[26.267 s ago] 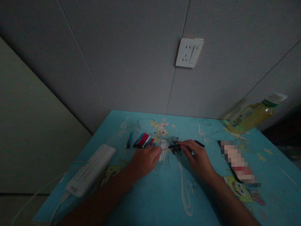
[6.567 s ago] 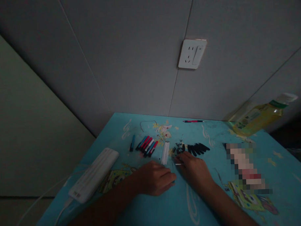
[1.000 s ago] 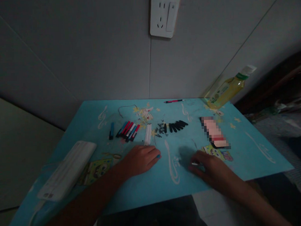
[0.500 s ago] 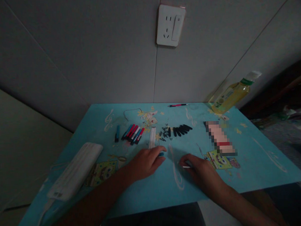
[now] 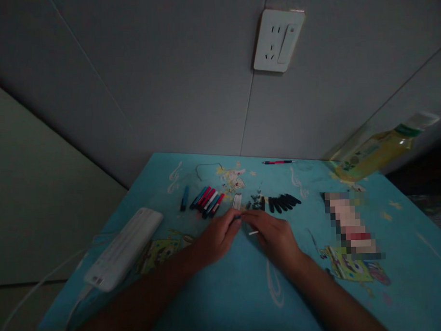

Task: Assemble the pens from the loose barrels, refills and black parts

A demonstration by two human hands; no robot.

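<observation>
Left hand: our left hand (image 5: 219,234) has its thumb and fingers pinched together on a small dark blue piece (image 5: 237,217), most of it hidden by the grip.
Right hand: our right hand (image 5: 275,233) curls with a white stick (image 5: 253,233) held in it, one end jutting out below; its fingertips meet the left ones at the blue piece.
White strips: we see a narrow bundle (image 5: 237,200) just beyond both hands, towards the table's (image 5: 225,295) back edge.
Markers: a slanted row of coloured markers (image 5: 208,200) lies left of the bundle, with one blue marker (image 5: 184,198) apart, nearer the left edge.
Black pieces: a fanned row (image 5: 282,203) sits right of the bundle, beside dark crumbs (image 5: 256,201).
Pen: a red and black pen (image 5: 278,162) lies along the back edge.
Bottle: a bottle of yellow liquid (image 5: 377,153) stands by the back right corner.
Power strip: a white power strip (image 5: 125,248) lies along the left edge.
</observation>
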